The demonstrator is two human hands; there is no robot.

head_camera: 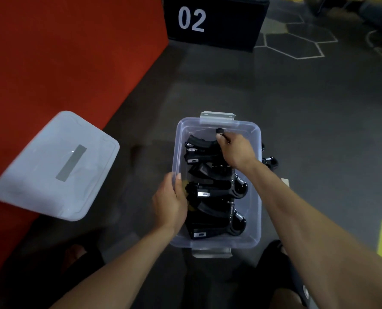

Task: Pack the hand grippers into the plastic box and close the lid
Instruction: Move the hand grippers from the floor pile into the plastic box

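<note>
Hand grippers [214,192]: black, stacked inside the plastic box [255,197] on the floor.
Right hand [237,150]: fingers pinch the knob of the farthest gripper at the box's far end.
Left hand [170,201]: fingers curl round the box's left wall.
Lid [56,166]: lies apart, left, on the red platform [51,52].

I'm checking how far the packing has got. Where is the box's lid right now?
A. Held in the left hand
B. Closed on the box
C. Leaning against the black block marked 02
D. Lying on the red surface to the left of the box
D: the lid lies on the red surface, apart from the open plastic box; the left hand holds only the box's wall.
</note>
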